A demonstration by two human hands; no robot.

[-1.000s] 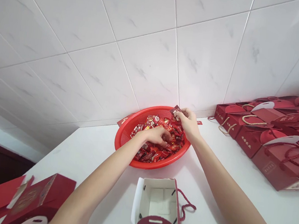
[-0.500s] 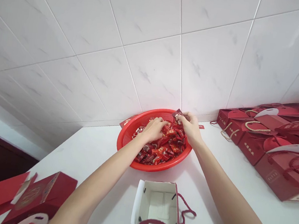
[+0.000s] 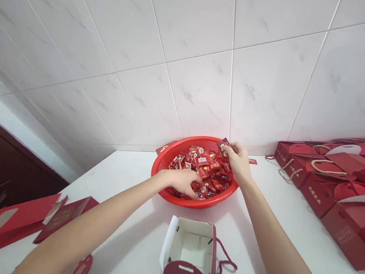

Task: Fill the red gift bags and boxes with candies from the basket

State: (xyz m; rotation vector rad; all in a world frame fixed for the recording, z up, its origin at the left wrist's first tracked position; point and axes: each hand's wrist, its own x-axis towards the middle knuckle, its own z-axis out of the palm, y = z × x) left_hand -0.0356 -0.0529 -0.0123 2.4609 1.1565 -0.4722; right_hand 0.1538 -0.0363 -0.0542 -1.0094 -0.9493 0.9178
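Observation:
A red plastic basket (image 3: 191,203) holds many red wrapped candies (image 3: 210,168). My left hand (image 3: 185,182) reaches into its front part, fingers curved apart and touching the candies; nothing is visibly gripped. At the basket's back right rim, my right hand (image 3: 237,158) pinches a small dark red packet (image 3: 223,144). In front of the basket stands an open box (image 3: 193,248), pale inside, with a dark red flap towards me and a red cord handle on its right.
Several red gift boxes (image 3: 321,192) with cord handles stand at the right. More red boxes (image 3: 11,223) lie at the left edge of the white table (image 3: 126,170). A tiled wall (image 3: 195,85) rises behind the basket.
My left hand has moved from the middle of the candies towards the front of the basket, uncovering those behind. My right hand still holds the packet. The view has shifted slightly left.

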